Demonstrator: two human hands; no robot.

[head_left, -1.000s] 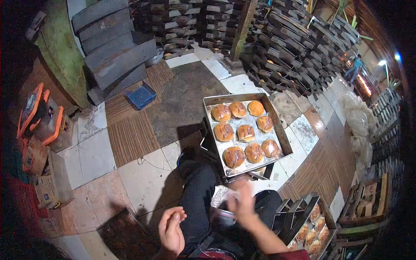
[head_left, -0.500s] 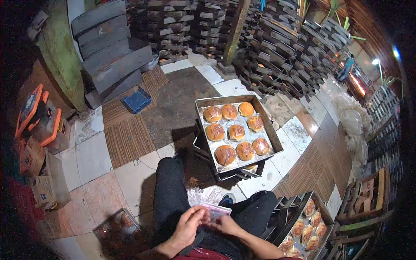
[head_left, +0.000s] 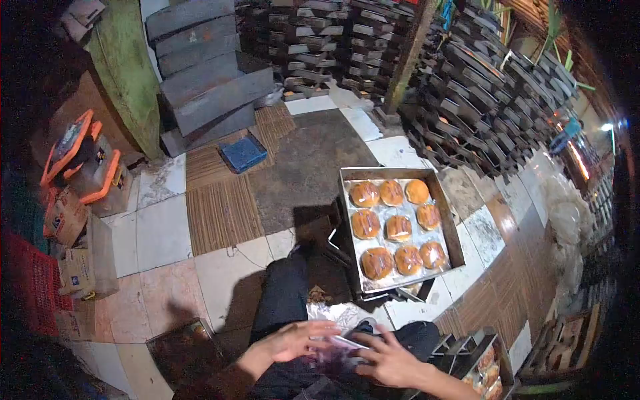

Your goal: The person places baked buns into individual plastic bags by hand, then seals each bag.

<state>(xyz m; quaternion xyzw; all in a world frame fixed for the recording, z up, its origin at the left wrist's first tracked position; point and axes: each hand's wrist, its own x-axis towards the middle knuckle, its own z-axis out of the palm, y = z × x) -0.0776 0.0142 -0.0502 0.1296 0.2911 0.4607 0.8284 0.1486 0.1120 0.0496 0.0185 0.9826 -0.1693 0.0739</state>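
Currently I have both hands at six o'clock in my view, above the legs [head_left: 280,293], with a packet [head_left: 348,343] between them, its pale edge catching the light. The left hand [head_left: 300,341] is at the packet's nine o'clock, its fingers stretched out and loosely together. The right hand [head_left: 390,360] is at its four o'clock, fingers splayed beside the edge. Both blur a little, so I cannot tell whether either is pinching the packet or only brushing it.

I read the step in hand as handling the packet, with no bun in either hand. To my judgement the next move calls for a firm pinch at one edge, leaving the other hand free; so thin a packet could slip or fold.

Crumpled plastic [head_left: 333,312] lies just past it, at eleven o'clock. At one o'clock from the hands sits a tray [head_left: 451,223] with nine buns [head_left: 399,228] in three rough rows, apart from the fingers. A second tray [head_left: 507,370], also holding buns, shows between three and four o'clock. At nine o'clock is a dark tray [head_left: 175,357], and farther off, at eleven, a blue bin [head_left: 243,155] on the floor [head_left: 163,227].
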